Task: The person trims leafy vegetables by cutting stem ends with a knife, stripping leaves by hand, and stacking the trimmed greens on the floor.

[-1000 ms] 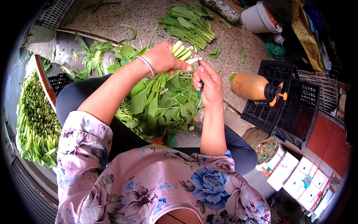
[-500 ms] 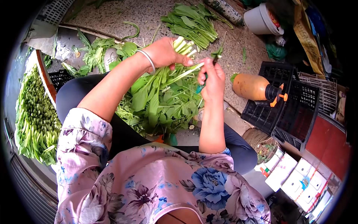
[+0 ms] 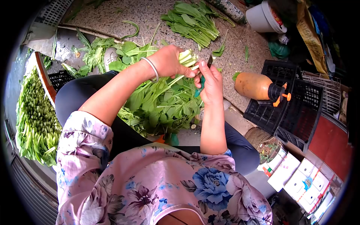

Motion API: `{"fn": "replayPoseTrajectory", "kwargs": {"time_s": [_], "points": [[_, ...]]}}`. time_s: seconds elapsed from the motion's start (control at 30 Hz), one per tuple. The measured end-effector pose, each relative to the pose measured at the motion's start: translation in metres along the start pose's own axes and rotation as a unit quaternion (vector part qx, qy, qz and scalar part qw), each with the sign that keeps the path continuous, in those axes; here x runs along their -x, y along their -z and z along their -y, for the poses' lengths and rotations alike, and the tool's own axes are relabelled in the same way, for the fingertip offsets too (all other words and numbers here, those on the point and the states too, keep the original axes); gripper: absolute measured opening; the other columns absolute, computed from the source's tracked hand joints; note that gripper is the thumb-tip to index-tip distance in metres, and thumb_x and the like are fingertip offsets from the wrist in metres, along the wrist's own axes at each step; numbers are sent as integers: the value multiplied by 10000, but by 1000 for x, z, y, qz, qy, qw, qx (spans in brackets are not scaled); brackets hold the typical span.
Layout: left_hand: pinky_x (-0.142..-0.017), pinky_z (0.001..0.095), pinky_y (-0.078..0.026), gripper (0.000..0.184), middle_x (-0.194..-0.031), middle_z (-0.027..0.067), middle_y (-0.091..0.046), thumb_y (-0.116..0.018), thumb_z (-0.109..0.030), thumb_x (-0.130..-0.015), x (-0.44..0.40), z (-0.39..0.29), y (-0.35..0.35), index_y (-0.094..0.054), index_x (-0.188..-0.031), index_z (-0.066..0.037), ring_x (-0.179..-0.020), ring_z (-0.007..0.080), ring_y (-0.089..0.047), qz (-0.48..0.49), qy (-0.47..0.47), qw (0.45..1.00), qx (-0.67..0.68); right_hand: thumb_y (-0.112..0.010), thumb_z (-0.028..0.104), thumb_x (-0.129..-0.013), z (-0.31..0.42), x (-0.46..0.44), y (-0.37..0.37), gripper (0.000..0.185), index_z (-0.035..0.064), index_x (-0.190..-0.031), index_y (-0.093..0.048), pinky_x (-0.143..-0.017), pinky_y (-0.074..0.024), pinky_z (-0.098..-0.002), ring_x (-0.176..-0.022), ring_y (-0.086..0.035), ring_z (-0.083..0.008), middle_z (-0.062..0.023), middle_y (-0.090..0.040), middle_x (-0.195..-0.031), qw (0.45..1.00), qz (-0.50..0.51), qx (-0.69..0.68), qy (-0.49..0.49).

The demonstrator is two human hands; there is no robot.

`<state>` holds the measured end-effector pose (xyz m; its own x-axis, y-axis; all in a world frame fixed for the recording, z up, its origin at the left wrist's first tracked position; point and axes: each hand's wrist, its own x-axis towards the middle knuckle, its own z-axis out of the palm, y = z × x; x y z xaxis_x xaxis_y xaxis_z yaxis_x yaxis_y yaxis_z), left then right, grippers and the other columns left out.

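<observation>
My left hand (image 3: pixel 170 62), with a white bangle at the wrist, is closed round a bunch of leafy greens (image 3: pixel 187 58). The pale cut stem ends point toward my right hand. My right hand (image 3: pixel 211 80) grips a small knife (image 3: pixel 210 60); its dark blade stands up past the thumb and a bit of teal handle shows below the fingers. The fingers of both hands nearly meet at the stems. Under them lies a large heap of loose greens (image 3: pixel 161 108) between my knees. A laid-out bundle of greens (image 3: pixel 191 24) rests on the stone floor beyond.
At the left, a round container holds tightly packed greens (image 3: pixel 35 120). Loose leaves (image 3: pixel 99 56) lie near my shoe (image 3: pixel 110 56). To the right are an orange spray bottle (image 3: pixel 255 86), black plastic crates (image 3: pixel 300 112) and a white bucket (image 3: pixel 262 18). White boxes (image 3: pixel 305 183) stand lower right.
The leaf beside the knife has dropped to the stone floor. My right hand has turned and shifted slightly left and down, so the blade now shows upright. The left hand has moved slightly.
</observation>
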<state>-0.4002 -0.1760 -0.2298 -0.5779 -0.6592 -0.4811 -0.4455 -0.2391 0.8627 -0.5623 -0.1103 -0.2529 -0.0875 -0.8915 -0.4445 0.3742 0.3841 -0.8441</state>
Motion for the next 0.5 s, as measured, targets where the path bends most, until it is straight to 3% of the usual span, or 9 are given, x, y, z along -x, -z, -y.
{"fn": "replayPoseTrajectory", "kwargs": {"time_s": [0.1,0.17,0.23,0.27,0.3,0.33,0.4,0.43,0.5], "points": [[-480,221,-434,247,-656,18,-605,-737,-197,-700,-3,6,-3,-627,-841,-27,-526,76,-516,-26,-60,997,48,-569,267,-856,-4,-14,9,233,36,-888,-564,-394,-308,-180,-499,-463,-66,-38,-564,-694,992,65,-106,-37],[-473,224,-426,214,-657,13,-603,-718,-161,-714,-4,7,0,-622,-847,-24,-535,74,-513,-53,-38,998,-5,-557,243,-864,-4,-34,22,227,30,-941,-555,-385,-304,-179,-494,-459,-66,-48,-571,-739,995,22,-90,-19],[-508,246,-437,176,-672,27,-608,-696,-122,-722,-2,8,1,-610,-829,-13,-576,89,-533,-79,-30,996,-26,-564,166,-853,-15,-73,45,221,31,-1026,-544,-363,-292,-181,-480,-469,-68,-48,-580,-798,992,-118,36,-13],[-678,321,-476,318,-741,161,-628,-698,-212,-670,-6,19,-1,-616,-891,1,-683,245,-612,-84,-47,995,-29,-568,145,-845,-21,-93,56,251,19,-1056,-521,-372,-319,-184,-487,-498,-83,-55,-580,-824,985,-148,85,-7],[-678,321,-476,318,-741,161,-628,-698,-212,-670,-5,18,1,-616,-891,1,-683,245,-612,-87,-44,995,-28,-573,125,-836,-29,-114,67,286,7,-1086,-498,-381,-346,-187,-494,-526,-98,-62,-581,-851,975,-175,133,0],[-691,326,-478,323,-757,172,-628,-693,-207,-669,-2,16,2,-612,-904,0,-700,262,-614,-81,-35,994,-68,-573,125,-836,-44,-138,80,286,7,-1086,-498,-381,-346,-187,-494,-526,-98,-62,-581,-851,976,-171,134,-2],[-717,352,-481,333,-781,199,-621,-674,-212,-673,-1,16,5,-605,-921,-1,-746,314,-610,-59,-23,991,-117,-619,137,-790,-71,-177,100,412,57,-1160,-455,-542,-474,-279,-693,-608,-198,-104,-555,-1001,947,-160,249,128],[-717,352,-481,333,-781,199,-621,-674,-212,-673,-2,17,6,-605,-921,-1,-746,314,-610,-63,-19,991,-118,-619,137,-790,-69,-185,99,412,57,-1160,-455,-542,-474,-279,-693,-608,-198,-104,-555,-1001,948,-155,247,126],[-720,365,-479,335,-769,199,-616,-663,-233,-681,-3,17,6,-601,-912,1,-752,322,-607,-67,-19,985,-156,-682,168,-721,-65,-198,95,525,156,-1191,-449,-783,-462,-373,-928,-563,-285,-135,-483,-1141,772,-175,602,104]]}}
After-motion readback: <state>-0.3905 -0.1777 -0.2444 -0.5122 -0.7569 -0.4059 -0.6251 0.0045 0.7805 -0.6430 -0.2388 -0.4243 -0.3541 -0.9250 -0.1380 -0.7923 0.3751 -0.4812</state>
